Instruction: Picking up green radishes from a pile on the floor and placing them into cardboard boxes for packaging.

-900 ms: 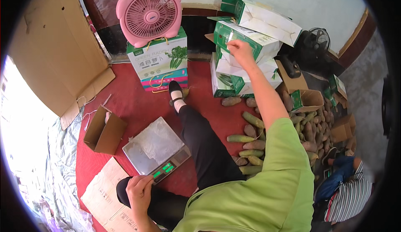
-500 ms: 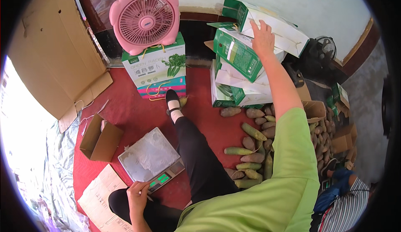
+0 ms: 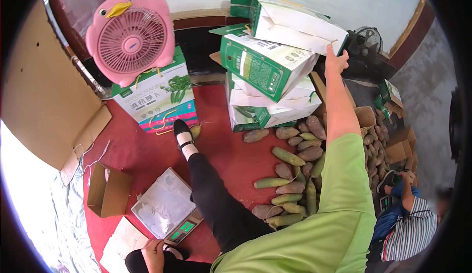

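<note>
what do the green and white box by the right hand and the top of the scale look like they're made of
The green and white box looks like printed cardboard with a slightly glossy coat: folded flaps and creased edges show by the right hand. The scale platform looks like brushed metal, probably steel: dull grey with a soft sheen, near the left hand.

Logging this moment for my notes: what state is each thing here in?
Right hand: raised, touching the top green-and-white box, which lies tilted.
Left hand: low, at the scale's corner.
Scale: display lit, platform bare.
Pink fan: standing on a printed carton.
Small brown box: open.
Tubers: loose pile on the floor.
</note>
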A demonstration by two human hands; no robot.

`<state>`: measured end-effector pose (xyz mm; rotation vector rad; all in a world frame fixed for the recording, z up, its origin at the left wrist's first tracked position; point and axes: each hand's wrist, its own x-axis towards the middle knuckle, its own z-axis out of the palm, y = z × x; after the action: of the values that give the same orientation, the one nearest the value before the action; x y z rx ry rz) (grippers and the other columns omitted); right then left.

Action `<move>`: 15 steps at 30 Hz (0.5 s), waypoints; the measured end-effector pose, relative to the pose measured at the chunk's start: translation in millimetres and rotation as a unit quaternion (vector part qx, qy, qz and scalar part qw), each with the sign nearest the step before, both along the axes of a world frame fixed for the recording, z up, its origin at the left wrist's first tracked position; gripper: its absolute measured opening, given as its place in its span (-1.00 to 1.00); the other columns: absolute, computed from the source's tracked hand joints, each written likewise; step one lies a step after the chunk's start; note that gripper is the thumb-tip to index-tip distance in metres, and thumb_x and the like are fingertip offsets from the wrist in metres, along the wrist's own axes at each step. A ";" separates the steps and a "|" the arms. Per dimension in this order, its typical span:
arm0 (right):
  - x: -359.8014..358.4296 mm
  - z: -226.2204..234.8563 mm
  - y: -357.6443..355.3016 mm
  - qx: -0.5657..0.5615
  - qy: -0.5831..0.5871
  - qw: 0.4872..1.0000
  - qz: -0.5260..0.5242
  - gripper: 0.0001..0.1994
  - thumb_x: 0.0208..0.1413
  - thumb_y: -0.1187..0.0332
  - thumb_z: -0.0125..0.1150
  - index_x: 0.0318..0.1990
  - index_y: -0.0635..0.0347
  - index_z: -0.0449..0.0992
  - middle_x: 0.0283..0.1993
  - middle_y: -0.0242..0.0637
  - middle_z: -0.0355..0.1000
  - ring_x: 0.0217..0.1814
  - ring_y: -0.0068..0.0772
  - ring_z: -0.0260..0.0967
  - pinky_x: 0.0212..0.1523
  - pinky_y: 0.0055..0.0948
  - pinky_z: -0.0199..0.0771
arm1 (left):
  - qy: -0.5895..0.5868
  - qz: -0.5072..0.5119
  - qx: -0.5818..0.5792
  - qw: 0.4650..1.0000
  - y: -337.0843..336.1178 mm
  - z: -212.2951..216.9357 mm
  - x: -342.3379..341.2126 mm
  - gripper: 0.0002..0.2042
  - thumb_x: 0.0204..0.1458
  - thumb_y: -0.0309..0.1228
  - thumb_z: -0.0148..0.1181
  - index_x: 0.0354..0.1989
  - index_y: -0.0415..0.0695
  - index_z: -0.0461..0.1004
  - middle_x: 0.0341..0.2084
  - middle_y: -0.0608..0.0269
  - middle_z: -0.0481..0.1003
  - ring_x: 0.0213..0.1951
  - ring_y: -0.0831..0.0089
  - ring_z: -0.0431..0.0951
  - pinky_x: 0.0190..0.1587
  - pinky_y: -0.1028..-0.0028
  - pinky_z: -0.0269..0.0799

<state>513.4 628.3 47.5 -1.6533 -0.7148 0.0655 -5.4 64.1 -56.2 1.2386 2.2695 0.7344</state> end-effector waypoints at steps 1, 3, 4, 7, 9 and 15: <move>9.6 -0.2 -1.9 -0.006 0.034 0.999 0.013 -0.11 -0.13 0.00 0.39 0.32 0.13 0.08 0.27 0.24 0.00 0.26 0.16 0.13 0.20 -0.13 0.27 | 0.014 -0.012 0.020 1.000 -1.5 -6.4 -3.9 -0.88 -0.17 -0.57 0.20 -0.43 -0.30 0.59 -0.62 0.01 0.49 -0.52 0.22 0.52 -0.42 0.39 0.37; 24.9 1.2 -3.7 -0.025 0.080 0.996 0.030 -0.01 -0.14 -0.06 0.39 0.38 0.09 -0.05 0.33 0.20 -0.09 0.29 0.15 0.10 0.19 -0.05 0.29 | 0.033 -0.021 0.014 0.999 -3.1 -10.3 -7.5 -0.89 -0.18 -0.57 0.20 -0.44 -0.31 0.58 -0.61 0.01 0.50 -0.53 0.22 0.51 -0.40 0.37 0.37; 31.2 1.1 -6.2 -0.024 0.079 0.996 0.032 -0.01 -0.14 -0.06 0.39 0.38 0.09 -0.05 0.33 0.20 -0.09 0.29 0.15 0.10 0.19 -0.05 0.29 | 0.041 -0.020 0.001 0.999 -3.2 -10.6 -8.0 -0.89 -0.18 -0.57 0.21 -0.45 -0.31 0.58 -0.61 0.01 0.50 -0.53 0.23 0.51 -0.39 0.37 0.37; 53.5 2.4 -3.5 -0.020 0.197 0.971 0.136 0.02 -0.12 -0.08 0.39 0.41 0.05 -0.13 0.44 -0.05 -0.21 0.32 0.17 0.05 0.06 0.10 0.37 | 0.032 -0.015 0.006 0.999 -3.3 -19.4 -13.2 -0.89 -0.21 -0.59 0.21 -0.46 -0.31 0.58 -0.62 0.02 0.50 -0.52 0.23 0.51 -0.39 0.37 0.38; 60.4 -4.4 8.9 0.008 0.252 0.952 0.171 0.02 -0.10 -0.07 0.38 0.41 0.03 -0.15 0.44 -0.04 -0.21 0.32 0.20 0.03 0.07 0.06 0.37 | 0.032 -0.012 0.011 0.999 -4.1 -20.8 -13.6 -0.89 -0.21 -0.59 0.21 -0.46 -0.31 0.58 -0.62 0.02 0.50 -0.52 0.24 0.51 -0.40 0.37 0.38; 60.0 -7.1 33.1 0.076 0.330 0.901 0.272 -0.30 0.02 0.06 0.33 0.24 0.08 0.13 0.24 -0.08 0.11 0.07 0.09 0.25 -0.12 -0.12 0.45 | 0.034 -0.004 0.000 0.999 -9.7 -23.2 -12.1 -0.88 -0.22 -0.57 0.21 -0.47 -0.31 0.58 -0.62 0.04 0.50 -0.54 0.26 0.51 -0.42 0.38 0.40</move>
<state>573.4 661.3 40.4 -1.1256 -0.6072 0.9065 -17.5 54.4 -79.3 1.2894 2.3176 0.7002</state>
